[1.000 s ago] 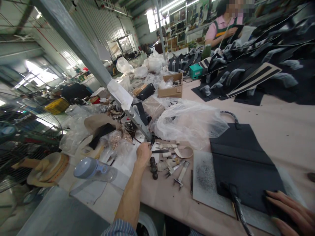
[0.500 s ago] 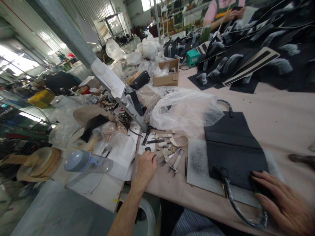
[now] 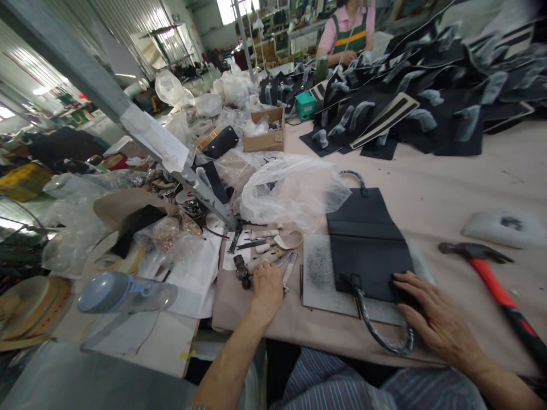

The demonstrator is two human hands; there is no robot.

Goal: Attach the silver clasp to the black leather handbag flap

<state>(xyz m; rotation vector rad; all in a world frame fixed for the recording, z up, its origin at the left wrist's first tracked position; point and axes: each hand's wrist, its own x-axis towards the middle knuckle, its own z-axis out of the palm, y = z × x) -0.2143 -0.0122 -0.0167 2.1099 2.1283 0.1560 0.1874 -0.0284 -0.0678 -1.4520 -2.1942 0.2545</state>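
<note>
My left hand (image 3: 268, 290) is low over a cluster of tools at the left of the table, its fingers bent downward; whatever they grasp is hidden. Just left of it lies a dark hammer-like head (image 3: 242, 273). Metal dividers (image 3: 291, 267) show beside its fingers. My right hand (image 3: 431, 313) rests with fingers stretched on the lower right corner of a black bag panel (image 3: 367, 245). That panel, with a plastic-wrapped handle (image 3: 371, 324) at its near edge, lies partly on a pale speckled slab (image 3: 315, 279).
A red-handled claw hammer (image 3: 491, 279) lies at the right. Beyond the panel are a clear plastic bag (image 3: 294, 191), a cardboard box (image 3: 265, 136) and many black pieces (image 3: 459, 128). A bottle (image 3: 123, 293) lies left near a metal post (image 3: 171, 165). A co-worker (image 3: 348, 34) sits opposite.
The view has swung right, bringing in the claw hammer. My left hand has shifted right across the tools, uncovering the dark hammer-like head. My right hand stays on the panel.
</note>
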